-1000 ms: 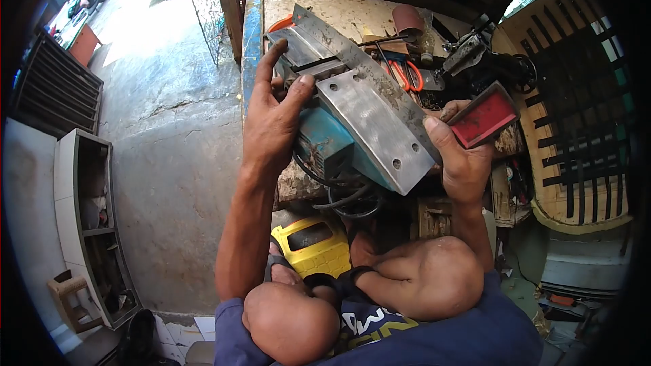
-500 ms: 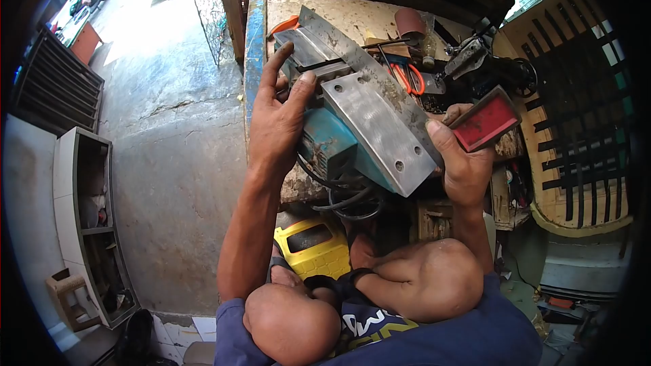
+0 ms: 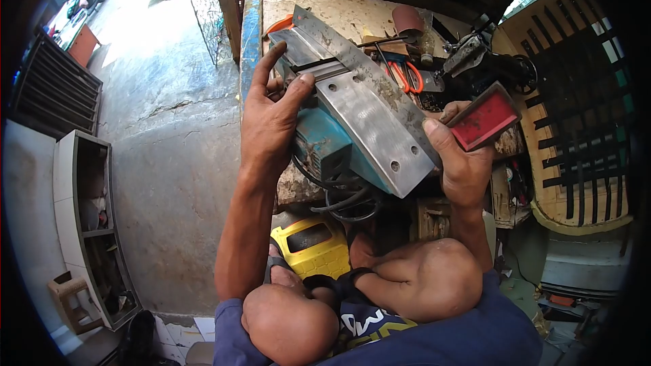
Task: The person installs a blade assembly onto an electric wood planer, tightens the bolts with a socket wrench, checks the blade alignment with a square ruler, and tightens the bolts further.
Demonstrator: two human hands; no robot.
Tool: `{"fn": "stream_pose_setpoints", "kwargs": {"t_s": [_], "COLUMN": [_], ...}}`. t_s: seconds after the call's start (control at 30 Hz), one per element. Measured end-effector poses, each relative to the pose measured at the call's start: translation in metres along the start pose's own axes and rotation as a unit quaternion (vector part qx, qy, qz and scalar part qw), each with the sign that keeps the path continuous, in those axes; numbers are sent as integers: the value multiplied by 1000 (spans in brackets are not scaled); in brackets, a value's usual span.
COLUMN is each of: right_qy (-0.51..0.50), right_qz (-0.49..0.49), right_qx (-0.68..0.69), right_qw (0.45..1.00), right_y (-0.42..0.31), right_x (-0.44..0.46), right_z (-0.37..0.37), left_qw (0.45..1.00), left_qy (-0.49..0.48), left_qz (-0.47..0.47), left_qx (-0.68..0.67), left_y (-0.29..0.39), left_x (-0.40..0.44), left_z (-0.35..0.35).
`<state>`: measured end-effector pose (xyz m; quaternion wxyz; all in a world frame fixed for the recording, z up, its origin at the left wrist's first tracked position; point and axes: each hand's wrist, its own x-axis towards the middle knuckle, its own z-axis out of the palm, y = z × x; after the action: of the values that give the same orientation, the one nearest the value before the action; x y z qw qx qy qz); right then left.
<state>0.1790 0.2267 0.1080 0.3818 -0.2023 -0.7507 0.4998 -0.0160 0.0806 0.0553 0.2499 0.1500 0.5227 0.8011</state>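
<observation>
A teal electric planer (image 3: 369, 122) is held sole-up, its bare metal face towards me, with a long metal side plate (image 3: 380, 78) along its edge. My left hand (image 3: 270, 108) grips its far left end, with the thumb beside the cutter slot and the index finger stretched along the metal. My right hand (image 3: 464, 159) is closed round the near right end, thumb pressed on the plate's edge. Just past that hand's fingers is a dark-rimmed, red-lined rectangular piece (image 3: 485, 118); whether it joins the planer I cannot tell. A black cord (image 3: 352, 207) hangs below.
Orange-handled scissors (image 3: 410, 78), a reddish-brown cylinder (image 3: 407, 22) and a small bottle (image 3: 428, 44) are on the worn workbench (image 3: 325, 10). Beside my feet lies a yellow plastic piece (image 3: 315, 247). A wooden frame with black straps (image 3: 576, 122) stands at the right.
The planer's far end has shifted slightly left with my left hand, and its sole has tilted a little. My right hand has stayed almost in place.
</observation>
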Motion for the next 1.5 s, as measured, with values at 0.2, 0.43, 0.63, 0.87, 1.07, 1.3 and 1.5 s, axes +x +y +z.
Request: {"fn": "stream_pose_setpoints", "kwargs": {"t_s": [0.2, 0.43, 0.63, 0.87, 1.07, 1.3, 1.5], "right_qy": [-24, -35, -24, -18, -8, -20, -40], "right_qz": [25, 19, 12, -6, -8, -4, 17], "right_qx": [-10, 1, -5, -9, 7, -23, -48], "right_qw": [999, 999, 1000, 1000, 1000, 1000, 998], "right_y": [-6, -5, -5, -4, -5, -12, -13], "right_x": [1, 4, 4, 4, 4, 8, 7], "right_z": [0, 2, 4, 4, 9, 7, 4], "left_qw": [1000, 1000, 1000, 1000, 1000, 999, 1000], "left_qy": [-2, 3, 13, 7, 8, 18, 14], "left_qz": [0, 7, 13, 6, 14, 17, 22], "left_qx": [3, 8, 7, -2, 0, 27, -3], "left_y": [-3, -3, -5, -2, -6, -4, -7], "left_x": [1, 0, 0, -1, 0, -2, -3], "left_z": [-5, -6, -8, -8, -10, -9, -9]}}
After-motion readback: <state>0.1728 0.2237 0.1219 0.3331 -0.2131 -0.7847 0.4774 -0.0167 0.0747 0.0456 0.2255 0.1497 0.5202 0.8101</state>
